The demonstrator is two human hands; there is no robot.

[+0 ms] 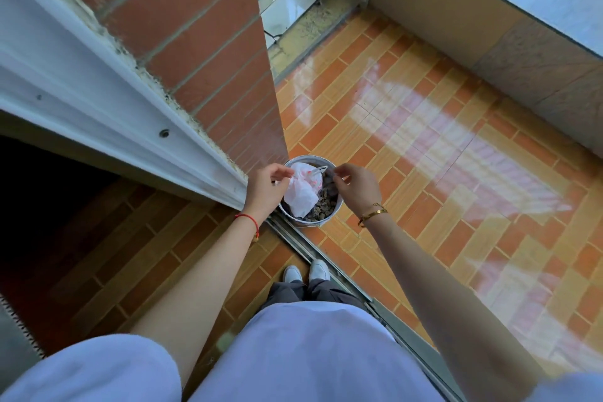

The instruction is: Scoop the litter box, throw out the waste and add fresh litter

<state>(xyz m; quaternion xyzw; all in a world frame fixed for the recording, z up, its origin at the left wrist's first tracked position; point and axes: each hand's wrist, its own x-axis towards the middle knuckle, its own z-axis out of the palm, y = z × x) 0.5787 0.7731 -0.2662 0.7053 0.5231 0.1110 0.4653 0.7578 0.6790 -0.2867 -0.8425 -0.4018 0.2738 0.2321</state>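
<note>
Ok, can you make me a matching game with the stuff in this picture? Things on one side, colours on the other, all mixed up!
Things:
1. plastic bag
2. string on the left wrist
3. bracelet on the right wrist
4. shoes

Colours:
A. gold
B. white with pink print
C. plain white
D. red

Pairs: 1-B, 2-D, 3-A, 4-C

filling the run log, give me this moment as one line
phase: waste disposal | left hand: pinching white plastic bag | right hand: at bag handle, grip unclear | bag: over bucket holding dark clumps | bucket: on tiled floor
</note>
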